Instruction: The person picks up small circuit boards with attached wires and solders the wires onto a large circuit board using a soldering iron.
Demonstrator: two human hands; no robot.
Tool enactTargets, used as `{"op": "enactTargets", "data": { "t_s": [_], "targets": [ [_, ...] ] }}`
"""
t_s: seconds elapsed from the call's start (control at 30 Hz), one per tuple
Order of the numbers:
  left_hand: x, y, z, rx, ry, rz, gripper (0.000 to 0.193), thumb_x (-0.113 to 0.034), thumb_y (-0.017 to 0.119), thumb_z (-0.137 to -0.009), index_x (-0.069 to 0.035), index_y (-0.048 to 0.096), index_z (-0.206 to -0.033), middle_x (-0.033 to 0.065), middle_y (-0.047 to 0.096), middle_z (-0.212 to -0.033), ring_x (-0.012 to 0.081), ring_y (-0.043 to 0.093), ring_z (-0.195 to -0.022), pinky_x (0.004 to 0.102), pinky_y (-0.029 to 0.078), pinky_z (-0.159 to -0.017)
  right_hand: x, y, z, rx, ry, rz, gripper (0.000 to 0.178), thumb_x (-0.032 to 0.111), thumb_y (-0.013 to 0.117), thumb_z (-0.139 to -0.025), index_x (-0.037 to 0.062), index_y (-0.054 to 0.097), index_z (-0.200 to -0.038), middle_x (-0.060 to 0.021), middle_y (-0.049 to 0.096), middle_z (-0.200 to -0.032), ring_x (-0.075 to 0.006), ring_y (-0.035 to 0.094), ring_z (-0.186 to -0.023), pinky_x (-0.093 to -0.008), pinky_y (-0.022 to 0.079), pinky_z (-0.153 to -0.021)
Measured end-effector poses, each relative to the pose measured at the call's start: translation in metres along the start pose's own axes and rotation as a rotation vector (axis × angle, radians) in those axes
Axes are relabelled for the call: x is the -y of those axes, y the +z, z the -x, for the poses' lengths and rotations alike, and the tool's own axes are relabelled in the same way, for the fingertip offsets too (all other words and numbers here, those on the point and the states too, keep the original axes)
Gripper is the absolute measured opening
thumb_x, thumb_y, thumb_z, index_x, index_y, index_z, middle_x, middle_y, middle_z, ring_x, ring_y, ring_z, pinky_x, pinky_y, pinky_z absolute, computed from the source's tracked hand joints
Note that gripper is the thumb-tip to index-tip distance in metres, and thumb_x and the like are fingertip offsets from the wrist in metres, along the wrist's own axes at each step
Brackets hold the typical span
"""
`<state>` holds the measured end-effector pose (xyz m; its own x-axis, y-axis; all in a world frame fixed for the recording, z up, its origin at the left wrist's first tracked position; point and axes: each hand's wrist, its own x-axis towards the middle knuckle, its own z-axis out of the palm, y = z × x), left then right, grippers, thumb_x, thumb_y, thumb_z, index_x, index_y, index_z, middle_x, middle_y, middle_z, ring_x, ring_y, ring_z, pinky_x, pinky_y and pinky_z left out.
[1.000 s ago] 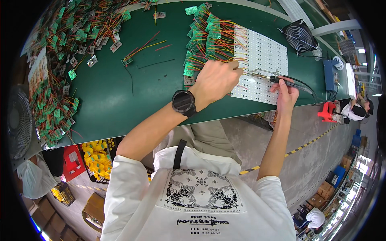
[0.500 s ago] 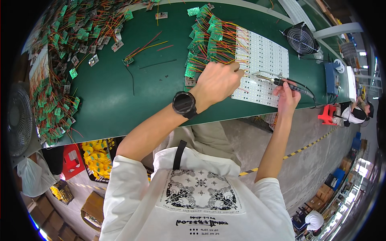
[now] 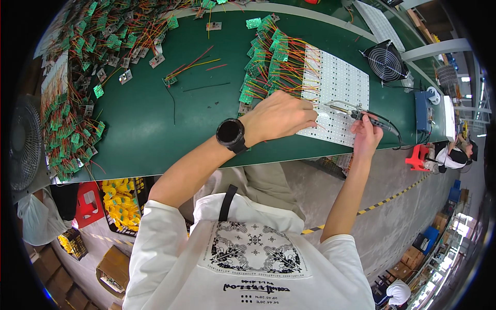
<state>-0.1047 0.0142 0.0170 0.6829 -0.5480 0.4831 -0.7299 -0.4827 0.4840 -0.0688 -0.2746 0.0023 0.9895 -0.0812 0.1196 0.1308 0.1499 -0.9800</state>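
My left hand, with a black watch on its wrist, is closed over the lower left of a white perforated panel. A thin reddish wire shows at its pinched fingertips; the rest of what it holds is hidden. In my right hand is a soldering iron, gripped by its dark handle, its tip pointing left above the panel. A thin curved metal tube runs along the iron. Green circuit boards lie in rows left of the panel, their red and yellow wires reaching its left edge.
A heap of wired boards covers the table's left end. Loose wires lie mid-table. A black fan and a blue box stand at right. Yellow parts fill a crate below. Another person sits far right.
My left hand has moved down along the panel's left side, toward the table's near edge. The soldering iron is still in my right hand, its tip slightly lower in the picture.
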Motion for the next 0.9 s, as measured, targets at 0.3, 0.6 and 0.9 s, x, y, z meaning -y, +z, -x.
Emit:
{"op": "enactTargets", "data": {
  "t_s": [0.3, 0.6, 0.9],
  "targets": [
    [-0.001, 0.005, 0.000, -0.024, -0.159, -0.121, 0.013, -0.018, 0.061, -0.086, -0.005, 0.065, -0.084, 0.0063, 0.061, -0.083, 0.0279, 0.061, -0.067, 0.0389, 0.048, -0.057, 0.000, -0.001, 0.002, 0.048, -0.013, 0.037, 0.019, 0.008, 0.064, -0.088, -0.0070, 0.061, -0.100, -0.0129, 0.062, -0.068, -0.0187, 0.057, -0.052, -0.0289, 0.046, -0.050],
    [0.001, 0.010, -0.001, -0.047, -0.183, -0.153, 0.012, -0.016, 0.061, -0.085, -0.005, 0.065, -0.087, 0.0062, 0.061, -0.084, 0.0276, 0.061, -0.068, 0.0379, 0.047, -0.056, -0.002, -0.001, 0.003, 0.070, -0.027, 0.052, 0.019, 0.006, 0.064, -0.087, -0.0085, 0.061, -0.099, -0.0141, 0.064, -0.076, -0.0196, 0.059, -0.055, -0.0306, 0.047, -0.052],
    [0.002, 0.012, 0.000, -0.080, -0.161, -0.152, 0.011, -0.015, 0.062, -0.084, -0.005, 0.065, -0.085, 0.0064, 0.060, -0.080, 0.0275, 0.061, -0.065, 0.0380, 0.047, -0.054, -0.002, -0.003, 0.002, 0.111, -0.027, 0.074, 0.019, 0.006, 0.064, -0.087, -0.0067, 0.062, -0.101, -0.0126, 0.063, -0.067, -0.0193, 0.059, -0.053, -0.0295, 0.047, -0.052]
  ]
}}
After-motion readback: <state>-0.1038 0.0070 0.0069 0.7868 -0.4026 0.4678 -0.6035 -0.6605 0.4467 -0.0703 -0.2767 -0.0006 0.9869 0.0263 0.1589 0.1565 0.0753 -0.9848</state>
